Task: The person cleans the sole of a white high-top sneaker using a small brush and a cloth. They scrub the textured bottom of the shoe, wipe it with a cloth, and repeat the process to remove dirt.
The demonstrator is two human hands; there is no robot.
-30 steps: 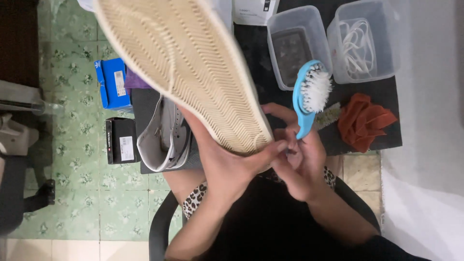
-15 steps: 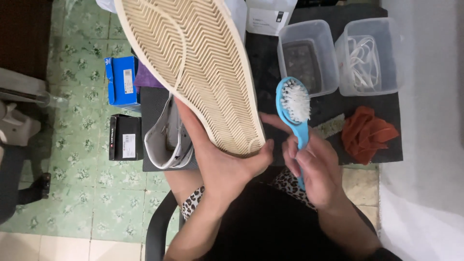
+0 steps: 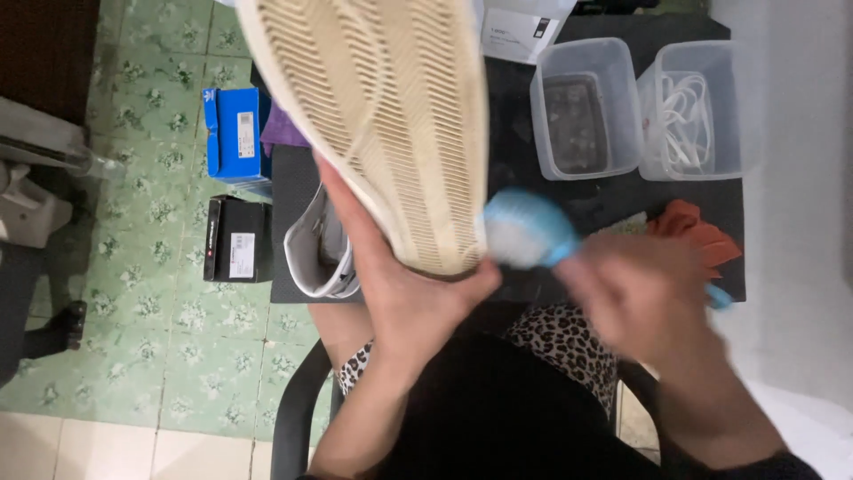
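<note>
On the floor at far left lie a blue box [image 3: 235,133] and a black box [image 3: 238,238]. A second shoe [image 3: 322,253] rests on the dark table [image 3: 622,200], half hidden behind the left hand [image 3: 404,298], which is clamped on the heel of a cream-soled shoe [image 3: 378,116] held sole-up — its toe cut off by the top edge. Touching the heel's right side is a blue brush [image 3: 531,229], gripped by the right hand [image 3: 653,298], both badly blurred. Farther right stand two clear tubs [image 3: 635,107] and an orange cloth [image 3: 697,233], partly covered.
</note>
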